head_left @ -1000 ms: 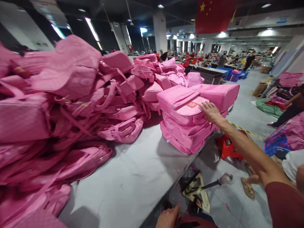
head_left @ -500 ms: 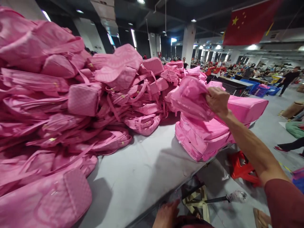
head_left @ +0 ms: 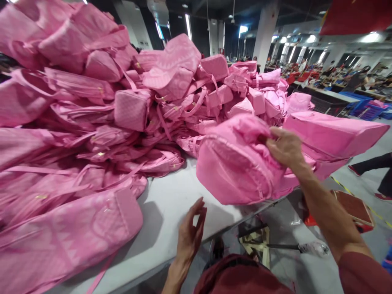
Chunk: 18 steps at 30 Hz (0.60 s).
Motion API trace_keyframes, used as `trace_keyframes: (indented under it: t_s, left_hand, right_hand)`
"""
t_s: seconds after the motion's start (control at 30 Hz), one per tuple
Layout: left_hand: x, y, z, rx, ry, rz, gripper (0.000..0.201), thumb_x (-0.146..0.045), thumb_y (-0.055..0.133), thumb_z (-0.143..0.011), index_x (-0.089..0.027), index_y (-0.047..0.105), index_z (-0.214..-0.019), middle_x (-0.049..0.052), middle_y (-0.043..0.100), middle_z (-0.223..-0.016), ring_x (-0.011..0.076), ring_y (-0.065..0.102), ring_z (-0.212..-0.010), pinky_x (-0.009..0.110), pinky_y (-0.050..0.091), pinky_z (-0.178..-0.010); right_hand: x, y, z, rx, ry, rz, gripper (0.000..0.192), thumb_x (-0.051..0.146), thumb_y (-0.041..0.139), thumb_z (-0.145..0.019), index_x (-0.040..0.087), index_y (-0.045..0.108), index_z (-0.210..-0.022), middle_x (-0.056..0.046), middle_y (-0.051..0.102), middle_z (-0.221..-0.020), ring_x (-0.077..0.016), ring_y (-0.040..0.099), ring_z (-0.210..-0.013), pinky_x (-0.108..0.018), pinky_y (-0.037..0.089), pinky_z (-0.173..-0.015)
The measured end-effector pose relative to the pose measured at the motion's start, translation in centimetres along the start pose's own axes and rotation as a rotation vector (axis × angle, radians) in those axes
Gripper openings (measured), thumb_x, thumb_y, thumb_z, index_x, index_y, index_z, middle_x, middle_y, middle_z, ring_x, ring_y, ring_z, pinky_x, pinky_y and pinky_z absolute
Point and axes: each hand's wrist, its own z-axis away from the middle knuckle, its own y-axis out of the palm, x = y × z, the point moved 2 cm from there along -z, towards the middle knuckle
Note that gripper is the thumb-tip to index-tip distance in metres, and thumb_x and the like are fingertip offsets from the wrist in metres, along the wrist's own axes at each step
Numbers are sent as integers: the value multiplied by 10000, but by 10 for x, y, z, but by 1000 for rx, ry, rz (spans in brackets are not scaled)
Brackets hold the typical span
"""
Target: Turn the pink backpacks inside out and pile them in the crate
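No lettering, label, brand or number can be read anywhere here. The quilted pink fabric bags (head_left: 239, 163) show no legible tag (their surfaces are plain or blurred). The distant hall is too small to make out.

I see a bright hall lit by ceiling lights (head_left: 370, 37) far right and strip lamps (head_left: 188, 25) far back, some blown out to glare. Soft shadows fall on the worktop (head_left: 171, 212). Wide-angle bending warps the edges; near left pink bags (head_left: 61, 241) look smeared.
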Motion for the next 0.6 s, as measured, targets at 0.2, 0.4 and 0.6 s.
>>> trace_keyframes:
  t_s: [0.2, 0.4, 0.6]
  left_hand:
    - [1, 10, -15, -40, 260, -263, 619, -458, 720, -1103, -255, 552, -1663, 170, 696, -1561, 318, 681, -1429, 528, 595, -1185]
    - [6, 28, -21, 106, 545, -490, 613, -320, 734, -1093, -269, 535, -1671, 196, 559, -1682, 358, 500, -1619, 541, 468, -1300]
    - [-10, 37, -29, 200, 693, -507, 500, -259, 767, -1064, -272, 643, -1547, 185, 568, -1676, 364, 501, -1620, 527, 442, -1310]
  right_hand:
    - [32, 149, 104, 644, 135, 271, 299, 411, 558, -1146, 187, 731, -1242, -130, 833, -1057, -289, 786, -965, -341, 461, -742]
    - [38, 157, 114, 700, 189, 274, 357, 459, 493, -1177, 191, 670, -1333, -166, 821, -1178, -345, 783, -1153, -374, 521, -880]
    - [37, 156, 108, 692, 236, 239, 372, 448, 490, -1167, 190, 658, -1375, -158, 820, -1216, -356, 782, -1186, -410, 562, -961]
